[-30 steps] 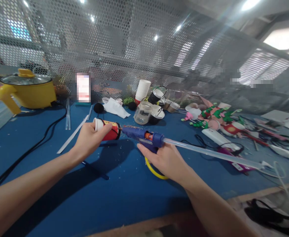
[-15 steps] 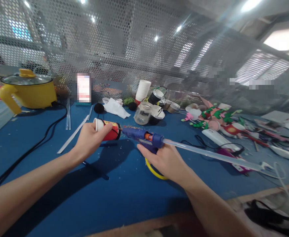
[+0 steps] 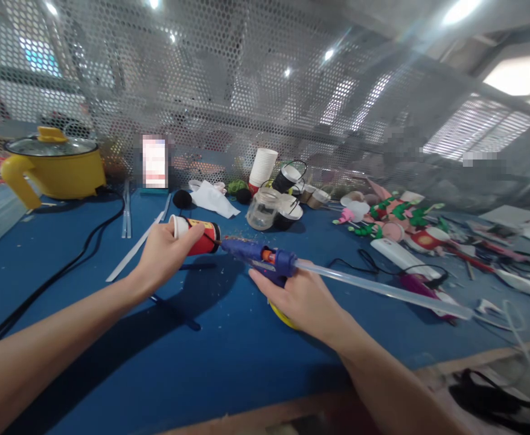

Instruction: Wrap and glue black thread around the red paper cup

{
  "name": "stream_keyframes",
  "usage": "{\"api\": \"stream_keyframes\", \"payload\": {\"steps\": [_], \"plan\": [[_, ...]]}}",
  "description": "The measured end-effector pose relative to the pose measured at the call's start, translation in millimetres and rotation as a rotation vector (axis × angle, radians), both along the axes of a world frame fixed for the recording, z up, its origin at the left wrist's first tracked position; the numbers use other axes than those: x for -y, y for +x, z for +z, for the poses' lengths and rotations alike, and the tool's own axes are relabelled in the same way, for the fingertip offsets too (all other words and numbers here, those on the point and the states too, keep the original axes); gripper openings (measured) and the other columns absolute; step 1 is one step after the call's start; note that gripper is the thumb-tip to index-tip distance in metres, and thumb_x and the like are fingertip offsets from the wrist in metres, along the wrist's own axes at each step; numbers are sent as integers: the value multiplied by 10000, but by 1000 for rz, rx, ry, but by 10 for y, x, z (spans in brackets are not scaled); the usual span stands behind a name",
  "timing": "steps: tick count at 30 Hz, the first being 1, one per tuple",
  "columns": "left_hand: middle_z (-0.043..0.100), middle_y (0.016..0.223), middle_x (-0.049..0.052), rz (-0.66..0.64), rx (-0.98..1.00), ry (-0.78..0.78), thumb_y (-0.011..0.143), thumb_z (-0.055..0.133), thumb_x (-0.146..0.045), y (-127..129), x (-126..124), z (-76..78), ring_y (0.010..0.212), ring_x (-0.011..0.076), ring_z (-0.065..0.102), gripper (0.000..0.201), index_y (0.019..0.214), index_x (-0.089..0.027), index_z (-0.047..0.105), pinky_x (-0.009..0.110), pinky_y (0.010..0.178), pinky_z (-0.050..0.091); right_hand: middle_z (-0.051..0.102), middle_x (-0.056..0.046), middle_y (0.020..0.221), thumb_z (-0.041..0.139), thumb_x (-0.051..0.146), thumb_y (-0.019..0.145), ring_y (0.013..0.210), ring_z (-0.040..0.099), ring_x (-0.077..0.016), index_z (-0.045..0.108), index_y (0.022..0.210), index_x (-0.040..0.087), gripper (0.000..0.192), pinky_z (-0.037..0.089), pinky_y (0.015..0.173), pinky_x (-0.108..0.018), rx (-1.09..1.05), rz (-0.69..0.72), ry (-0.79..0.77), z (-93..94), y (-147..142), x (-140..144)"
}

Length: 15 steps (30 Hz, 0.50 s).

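Observation:
My left hand is closed around a small red paper cup lying on its side, its white rim toward the left and a black band around its right end. In my right hand is a blue hot glue gun, my fingers wrapped round its handle. A long clear glue stick sticks out of the gun's back toward the right. The gun's nozzle is at the cup's black-banded end; whether it touches cannot be made out. Part of a yellow ring shows beneath my right hand.
A yellow electric pot stands at the back left, its black cable across the blue table. Behind the cup are a clear jar, stacked white cups and crumpled white paper. Craft pieces and a white power strip lie right.
The glue gun and my right hand have shifted slightly left and down along the cup's black end. My left hand and the cup have barely moved.

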<state>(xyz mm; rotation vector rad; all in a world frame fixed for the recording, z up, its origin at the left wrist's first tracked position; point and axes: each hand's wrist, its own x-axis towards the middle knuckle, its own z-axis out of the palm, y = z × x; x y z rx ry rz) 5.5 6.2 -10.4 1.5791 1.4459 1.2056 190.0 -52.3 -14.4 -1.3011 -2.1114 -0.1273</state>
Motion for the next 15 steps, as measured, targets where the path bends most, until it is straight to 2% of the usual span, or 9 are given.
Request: {"api": "stream_keyframes", "payload": {"steps": [3,10,15], "plan": [[266,344,-79,8,7,8,637,549,-353,0,-3,14,332,42,199,339,412,-179,364,194,302,120,638,-64,678,411,246,788,627,599,-195,609,743,184,212,476,569,-304,-17,-3,-19,10,-10,6],[288,357,-72,-66,-12,19,645,543,-350,-6,10,-11,339,49,197,297,433,-168,444,207,311,120,636,-83,661,412,262,796,610,600,-217,621,740,173,234,472,553,-328,16,-65,11,-9,20,-20],[266,379,-59,-78,-77,107,640,540,-374,-23,7,-59,364,56,211,385,367,-183,348,218,338,136,635,-83,627,399,290,809,580,601,-214,633,751,161,274,462,523,-316,33,-89,20,-41,48,-26]]}}
